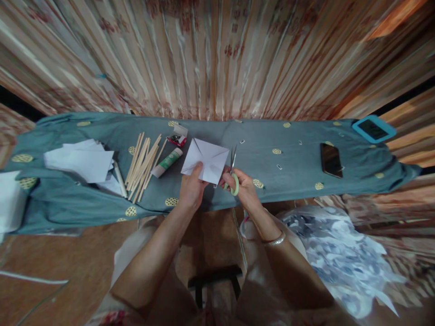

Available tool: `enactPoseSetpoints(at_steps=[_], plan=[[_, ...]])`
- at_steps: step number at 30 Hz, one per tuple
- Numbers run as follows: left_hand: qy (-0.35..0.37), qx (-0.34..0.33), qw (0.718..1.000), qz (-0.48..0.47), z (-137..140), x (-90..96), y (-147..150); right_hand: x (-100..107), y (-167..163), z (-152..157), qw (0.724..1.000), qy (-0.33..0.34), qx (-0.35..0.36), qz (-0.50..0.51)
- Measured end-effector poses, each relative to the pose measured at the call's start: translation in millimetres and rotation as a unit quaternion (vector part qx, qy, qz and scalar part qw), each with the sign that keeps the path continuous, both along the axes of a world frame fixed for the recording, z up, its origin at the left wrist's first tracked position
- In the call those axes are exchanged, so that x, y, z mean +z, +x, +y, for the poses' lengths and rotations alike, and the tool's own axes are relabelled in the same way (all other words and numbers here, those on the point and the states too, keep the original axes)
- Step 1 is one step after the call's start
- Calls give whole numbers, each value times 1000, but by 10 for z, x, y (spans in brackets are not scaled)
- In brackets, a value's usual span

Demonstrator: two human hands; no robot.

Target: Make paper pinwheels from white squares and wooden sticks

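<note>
My left hand grips a square sheet of white paper by its near edge, thumb on top. Creases or cuts run across the sheet from its corners toward the middle. In my right hand is a pair of scissors with pale green handles. Their blades point away from me, just right of the paper. Left of the sheet lie a green and white glue stick and a small open red and white box with small dark metal pieces inside.
Thin wooden sticks lie left of the glue stick, beside a stack of white paper. At the right are a phone and a blue-framed device. Paper scraps are heaped below the table's right side. A curtain hangs behind.
</note>
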State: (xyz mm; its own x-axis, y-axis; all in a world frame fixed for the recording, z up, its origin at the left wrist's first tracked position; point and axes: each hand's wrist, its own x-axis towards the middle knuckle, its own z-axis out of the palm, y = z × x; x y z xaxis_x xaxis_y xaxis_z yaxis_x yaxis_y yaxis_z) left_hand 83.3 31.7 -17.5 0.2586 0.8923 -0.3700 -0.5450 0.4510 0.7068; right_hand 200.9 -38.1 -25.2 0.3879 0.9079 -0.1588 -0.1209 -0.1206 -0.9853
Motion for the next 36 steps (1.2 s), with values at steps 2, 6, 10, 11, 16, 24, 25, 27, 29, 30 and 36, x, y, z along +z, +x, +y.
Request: enactPoseSetpoints(at_steps=[2,6,10,11,16,24,25,27,29,30,36], plan=[[7,8,1000,8,73,-1,-49,15,-5,-71,998,-16,64,-7],[20,18,999,21,182,-22,-112,-25,-4,-182,983,-56,175,-10],[19,13,1000,12,214,-27,-124,-79,6,-211,970,-68,234,-15],[14,11,1000,9,213,-24,-123,-85,7,-208,968,-70,242,-16],[4,9,1000,2,204,-2,-105,-72,4,-182,964,-74,254,-12],[11,23,1000,-14,192,-32,-61,-98,19,-193,966,-75,245,-28],[11,25,1000,-14,188,-33,-56,-108,18,-193,967,-76,241,-32],[8,29,999,-14,183,-30,-48,-120,12,-190,968,-80,234,-41],[4,33,999,-14,181,-23,-41,-121,8,-185,968,-82,231,-47],[3,36,999,-14,180,-19,-38,-119,7,-183,968,-82,232,-49],[5,39,999,1,184,-2,-33,-129,23,-184,966,-80,240,-58]])
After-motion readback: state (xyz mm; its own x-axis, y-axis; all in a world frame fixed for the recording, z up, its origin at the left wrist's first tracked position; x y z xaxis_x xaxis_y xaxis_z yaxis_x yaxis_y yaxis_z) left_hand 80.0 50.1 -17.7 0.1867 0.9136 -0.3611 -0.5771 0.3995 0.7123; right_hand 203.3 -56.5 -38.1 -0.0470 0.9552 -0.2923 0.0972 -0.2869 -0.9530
